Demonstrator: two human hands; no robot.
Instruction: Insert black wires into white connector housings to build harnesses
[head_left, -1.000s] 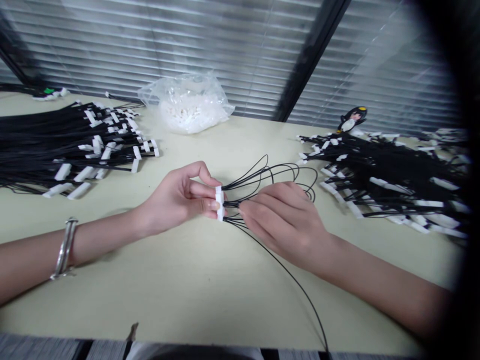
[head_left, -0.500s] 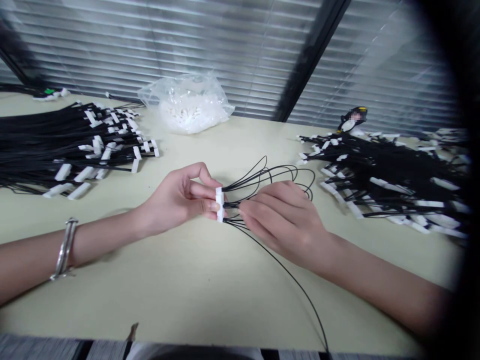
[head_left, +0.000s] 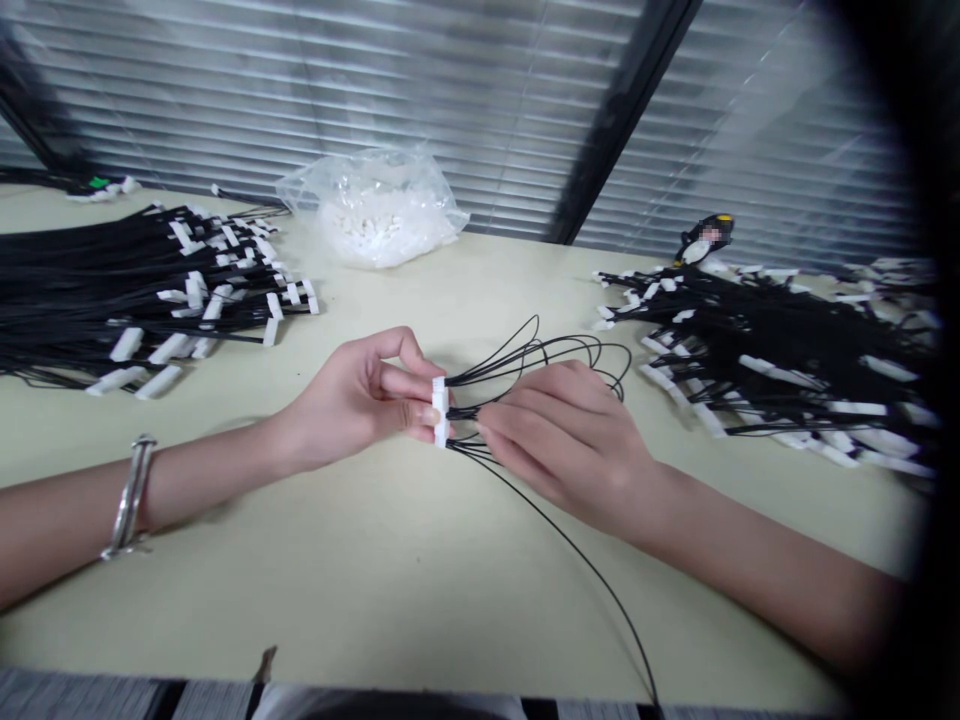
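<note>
My left hand (head_left: 375, 392) pinches a white plastic connector (head_left: 440, 412) between thumb and fingers, over the middle of the table. Several thin black wires (head_left: 510, 360) run out of the connector's right side in groups, some looping behind my right hand (head_left: 574, 435). Closed fingertips of that hand grip the middle group of wires close to the connector; the exact tips are partly hidden. One long wire (head_left: 585, 556) curves from the connector's lower end down to the table's front edge.
To the left lies a large bundle of black cables (head_left: 90, 275) with white connectors. A second heap of such cables (head_left: 780, 340) is on the right. At the back stands a clear plastic bag (head_left: 375, 215) of small white parts, before a window with blinds (head_left: 450, 80).
Almost nothing differs. The connector and the looped wires have shifted very slightly, while both hands keep their grips.
</note>
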